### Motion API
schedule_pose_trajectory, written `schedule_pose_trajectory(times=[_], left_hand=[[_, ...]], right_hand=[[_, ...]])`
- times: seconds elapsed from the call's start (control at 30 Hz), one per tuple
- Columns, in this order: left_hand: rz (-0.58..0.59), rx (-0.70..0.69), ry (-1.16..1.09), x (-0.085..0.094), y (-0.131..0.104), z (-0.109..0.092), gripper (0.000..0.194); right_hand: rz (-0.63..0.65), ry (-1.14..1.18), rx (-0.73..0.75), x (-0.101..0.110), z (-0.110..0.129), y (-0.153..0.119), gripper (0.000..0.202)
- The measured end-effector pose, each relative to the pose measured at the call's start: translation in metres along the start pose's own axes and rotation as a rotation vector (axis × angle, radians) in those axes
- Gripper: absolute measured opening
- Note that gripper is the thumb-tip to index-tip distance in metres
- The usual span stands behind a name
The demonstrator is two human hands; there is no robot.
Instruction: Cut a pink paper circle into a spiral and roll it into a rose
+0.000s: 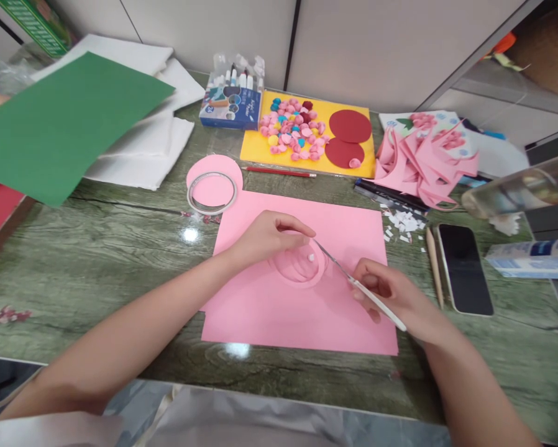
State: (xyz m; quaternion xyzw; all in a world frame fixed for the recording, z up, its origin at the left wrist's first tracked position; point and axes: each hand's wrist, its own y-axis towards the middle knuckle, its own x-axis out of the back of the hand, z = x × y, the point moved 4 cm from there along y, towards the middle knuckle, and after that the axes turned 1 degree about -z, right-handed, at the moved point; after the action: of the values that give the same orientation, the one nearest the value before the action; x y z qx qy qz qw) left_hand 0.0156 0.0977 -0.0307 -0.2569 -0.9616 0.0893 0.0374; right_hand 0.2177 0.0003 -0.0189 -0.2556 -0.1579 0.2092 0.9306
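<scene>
Pink paper sheets (260, 316) lie on the table in front of me. Above them is a coiled pink paper spiral (302, 279), its upper edge pinched between the thumb and fingers of my left hand (272, 234). My right hand (391, 292) holds tweezers with white handles (379, 304). Their thin metal tips point up and left, close to my left fingertips at the spiral's upper right edge. A small white bit shows inside the spiral. Whether the tips grip the paper is too small to tell.
Behind the sheets are a tape roll (195, 202), a red pencil (279, 172) and yellow card (251, 149) with small rolled flowers. Pink scraps (414, 161), white bits (404, 223), a wooden stick (434, 267) and a phone (465, 268) are right; green paper (74, 124) is left.
</scene>
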Motion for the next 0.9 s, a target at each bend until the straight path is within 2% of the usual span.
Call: schedule_pose_trajectory(times=[0.67, 0.8, 0.9], left_hand=[[0.015, 0.003, 0.011, 0.000, 0.000, 0.000, 0.016], [0.010, 0.013, -0.006, 0.001, 0.000, 0.000, 0.017], [0.009, 0.026, -0.011, 0.001, 0.000, 0.000, 0.017]], right_hand=[[-0.014, -0.053, 0.012, 0.000, 0.004, 0.001, 0.029], [-0.090, -0.072, 0.020, 0.012, 0.005, -0.005, 0.027], [-0.229, -0.107, 0.009, 0.032, 0.003, -0.012, 0.026]])
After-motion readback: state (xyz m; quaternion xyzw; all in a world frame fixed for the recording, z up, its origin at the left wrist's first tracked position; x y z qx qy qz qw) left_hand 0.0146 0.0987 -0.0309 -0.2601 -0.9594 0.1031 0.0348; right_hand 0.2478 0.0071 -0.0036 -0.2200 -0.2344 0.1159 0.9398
